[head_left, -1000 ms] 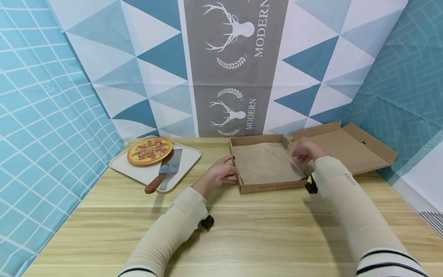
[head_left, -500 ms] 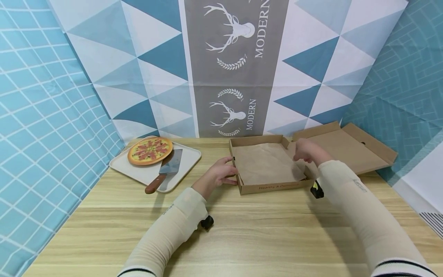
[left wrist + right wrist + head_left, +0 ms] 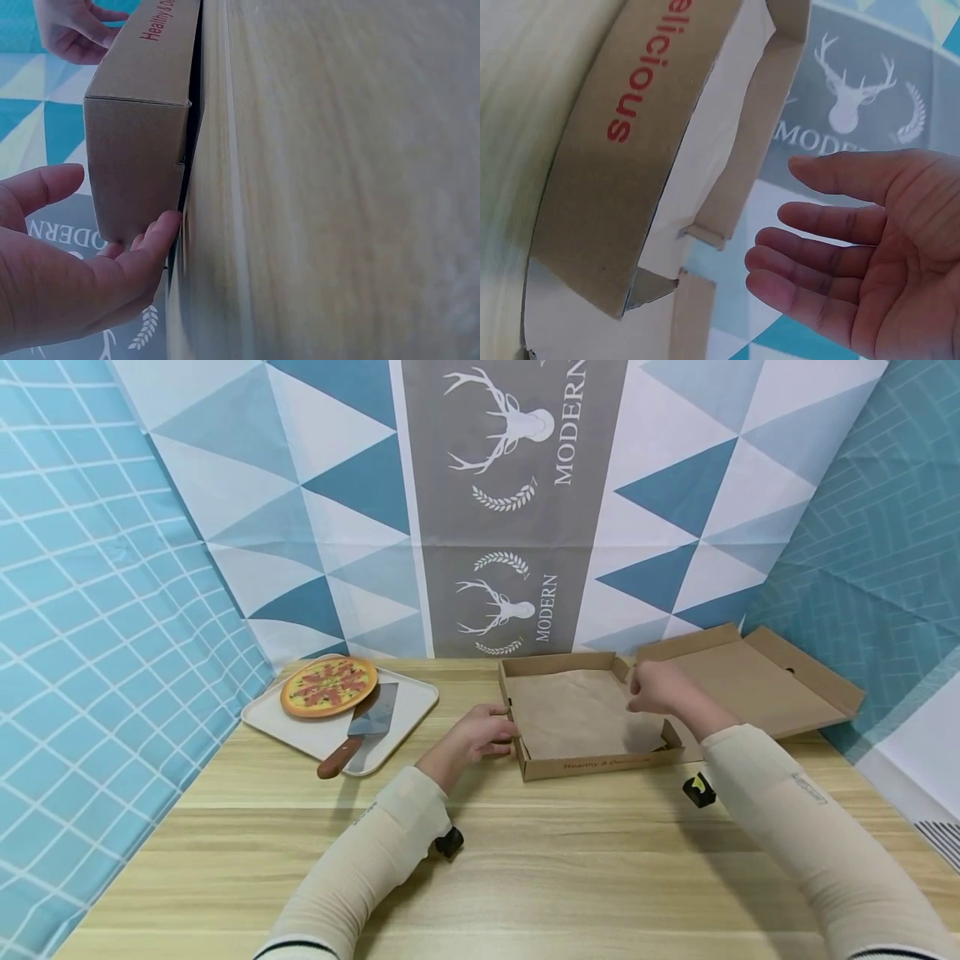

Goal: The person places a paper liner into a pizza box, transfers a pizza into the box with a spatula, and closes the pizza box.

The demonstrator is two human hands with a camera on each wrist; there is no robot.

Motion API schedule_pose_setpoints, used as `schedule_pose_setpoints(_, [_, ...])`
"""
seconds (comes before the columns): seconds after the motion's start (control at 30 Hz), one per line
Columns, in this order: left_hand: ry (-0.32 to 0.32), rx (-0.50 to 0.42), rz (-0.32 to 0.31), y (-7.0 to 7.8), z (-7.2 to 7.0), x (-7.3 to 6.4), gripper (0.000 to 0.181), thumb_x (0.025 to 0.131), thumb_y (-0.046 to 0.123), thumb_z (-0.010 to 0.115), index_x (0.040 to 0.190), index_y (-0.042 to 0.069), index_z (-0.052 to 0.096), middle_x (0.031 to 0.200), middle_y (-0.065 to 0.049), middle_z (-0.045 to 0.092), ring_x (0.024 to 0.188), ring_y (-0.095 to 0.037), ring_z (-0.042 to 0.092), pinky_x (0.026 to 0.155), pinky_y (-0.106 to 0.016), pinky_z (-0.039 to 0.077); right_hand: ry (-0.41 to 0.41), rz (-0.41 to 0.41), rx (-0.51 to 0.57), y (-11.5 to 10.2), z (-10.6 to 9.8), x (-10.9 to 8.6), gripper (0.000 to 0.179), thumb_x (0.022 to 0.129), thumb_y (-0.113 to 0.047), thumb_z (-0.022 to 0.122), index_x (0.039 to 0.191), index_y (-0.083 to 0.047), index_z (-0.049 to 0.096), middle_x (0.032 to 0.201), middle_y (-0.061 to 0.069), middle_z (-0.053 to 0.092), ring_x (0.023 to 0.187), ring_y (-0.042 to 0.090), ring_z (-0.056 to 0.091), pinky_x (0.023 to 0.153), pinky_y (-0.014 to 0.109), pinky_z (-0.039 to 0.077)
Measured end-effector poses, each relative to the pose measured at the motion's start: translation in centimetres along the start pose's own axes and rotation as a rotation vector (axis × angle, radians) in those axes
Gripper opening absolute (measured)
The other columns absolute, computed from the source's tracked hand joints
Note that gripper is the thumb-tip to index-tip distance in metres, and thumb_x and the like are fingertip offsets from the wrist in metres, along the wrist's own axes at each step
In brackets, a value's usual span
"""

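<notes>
A cardboard pizza box lies with its lid folded back to the right, and a sheet of brown paper lines its bottom. At the box's left wall is my left hand. In the left wrist view, the fingertips touch that wall low near the table, and the thumb stands apart from it. My right hand hovers over the box's right side by the lid fold. The right wrist view has its fingers slightly bent, with nothing between them and the thumb.
On the left, a white tray bears a pizza and a broad metal spatula, whose wooden handle overhangs the tray's near edge. Patterned cloth walls stand behind and at both sides of the wooden table.
My right wrist and forearm have swung right, and the right fingers have shifted slightly left, above the paper. The left hand stays at the box's left wall.
</notes>
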State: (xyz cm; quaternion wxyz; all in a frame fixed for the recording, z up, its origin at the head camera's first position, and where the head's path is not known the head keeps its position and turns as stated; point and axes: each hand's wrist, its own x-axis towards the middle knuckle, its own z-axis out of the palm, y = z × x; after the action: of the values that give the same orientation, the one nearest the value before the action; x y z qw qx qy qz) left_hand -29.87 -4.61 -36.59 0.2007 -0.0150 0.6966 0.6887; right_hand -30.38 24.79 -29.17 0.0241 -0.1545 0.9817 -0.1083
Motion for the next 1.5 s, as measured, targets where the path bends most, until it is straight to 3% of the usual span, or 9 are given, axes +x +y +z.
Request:
schedule_pose_setpoints(0.1, [0.004,0.016,0.0,0.0,-0.2,-0.3,0.063,0.088,-0.005,0.06,0.146,-0.002,0.036,0.131,-0.022,0.048,0.112,-0.032,0.051,0.096,-0.043,0.048,0.016,-0.02,-0.037,-0.6,0.0,-0.5,0.019,0.084,-0.013,0.073,0.078,0.002,0.062,0.072,0.009,0.056,0.06,0.019,0.046,0.057,0.038,0.045])
schedule_pose_setpoints(0.2, [0.001,0.042,0.012,0.1,-0.3,-0.7,0.062,0.088,-0.003,0.061,0.145,-0.001,0.037,0.132,-0.022,0.049,0.115,-0.033,0.052,0.096,-0.044,0.048,0.046,-0.044,-0.056,-1.1,0.1,-1.1,0.028,0.084,-0.013,0.074,0.102,0.008,0.066,0.096,0.019,0.065,0.075,0.026,0.059,0.075,0.049,0.052])
schedule_pose_setpoints(0.27, [0.005,0.066,0.026,0.2,-0.4,-1.0,0.06,0.088,-0.002,0.061,0.144,-0.001,0.039,0.132,-0.023,0.05,0.114,-0.032,0.053,0.095,-0.044,0.048,0.067,-0.055,-0.052,-1.5,0.1,-1.5,0.03,0.084,-0.013,0.074,0.104,0.009,0.066,0.096,0.02,0.066,0.078,0.029,0.06,0.077,0.051,0.051])
schedule_pose_setpoints(0.57, [0.025,0.248,0.159,0.2,-1.0,-2.3,0.057,0.086,0.0,0.067,0.138,-0.003,0.045,0.115,-0.017,0.054,0.095,-0.027,0.059,0.082,-0.041,0.053,0.177,-0.09,-0.046,-3.6,0.5,-3.2,0.032,0.086,-0.016,0.072,0.106,0.008,0.067,0.095,0.019,0.067,0.088,0.035,0.064,0.078,0.051,0.051])
schedule_pose_setpoints(0.77, [0.012,0.547,0.347,0.4,-1.9,-3.7,0.038,0.083,0.001,0.069,0.119,-0.005,0.059,0.098,-0.011,0.062,0.087,-0.021,0.06,0.072,-0.03,0.052,0.237,-0.161,0.018,-5.0,0.9,-4.2,0.029,0.087,-0.014,0.071,0.106,0.008,0.067,0.097,0.021,0.068,0.088,0.035,0.064,0.077,0.051,0.051])
schedule_pose_setpoints(0.9, [0.006,0.788,0.501,0.9,-2.6,-4.7,0.025,0.084,0.004,0.069,0.108,-0.002,0.065,0.09,-0.007,0.066,0.084,-0.02,0.065,0.073,-0.03,0.052,0.287,-0.212,0.081,-6.1,1.4,-4.5,0.025,0.086,-0.011,0.071,0.102,0.008,0.067,0.094,0.02,0.068,0.085,0.034,0.065,0.074,0.05,0.052])
schedule_pose_setpoints(1.0, [0.0,0.909,0.585,1.2,-2.8,-5.6,0.021,0.085,0.006,0.068,0.105,-0.002,0.067,0.093,-0.01,0.068,0.083,-0.02,0.066,0.076,-0.031,0.052,0.335,-0.224,0.109,-6.8,2.1,-4.6,0.021,0.086,-0.009,0.071,0.101,0.006,0.067,0.094,0.019,0.068,0.084,0.034,0.065,0.073,0.048,0.053])
schedule_pose_setpoints(1.3, [0.042,1.127,0.692,1.8,-2.8,-7.8,0.019,0.088,0.013,0.07,0.104,0.002,0.069,0.104,-0.014,0.066,0.088,-0.025,0.066,0.078,-0.037,0.052,0.481,-0.308,0.07,-9.3,4.1,-4.4,0.017,0.083,-0.008,0.072,0.095,0.002,0.068,0.09,0.015,0.068,0.079,0.028,0.066,0.068,0.042,0.054])
schedule_pose_setpoints(1.5, [0.103,1.19,0.751,1.9,-3.4,-9.6,0.019,0.087,0.011,0.071,0.104,0.004,0.068,0.1,-0.01,0.064,0.087,-0.024,0.064,0.077,-0.036,0.052,0.473,-0.358,0.084,-11.0,5.1,-4.2,0.015,0.083,-0.007,0.072,0.094,0.0,0.067,0.091,0.012,0.067,0.078,0.025,0.065,0.069,0.039,0.054])
